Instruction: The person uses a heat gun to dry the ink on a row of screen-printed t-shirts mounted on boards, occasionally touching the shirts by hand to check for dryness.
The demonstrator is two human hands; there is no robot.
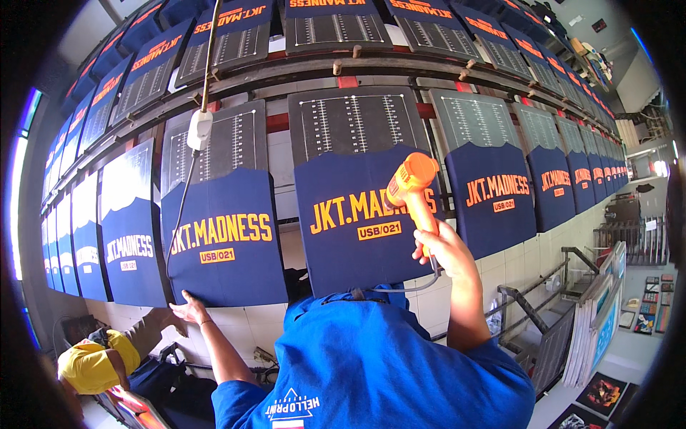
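Fingers of the right hand (pixel 441 252) wrapped round the grip of an orange heat gun (pixel 412 187), nozzle held just off the orange print on the middle shirt (pixel 361 222), probably to cure the ink; its cord drops from the grip. Left hand (pixel 191 309), fingers spread flat against the bottom hem of the next shirt (pixel 223 239), likely keeping the cloth taut on its board. Both shirts navy, pulled over dark pallets (pixel 354 121) ruled with white scale lines; each carries one row of orange block lettering above a small orange rectangular label. White switch box (pixel 199 129) hangs on a cable over the left pallet. Further rows of like shirts curve away on both sides and above. Lower left, another person in yellow (pixel 91 366), partly cut off.
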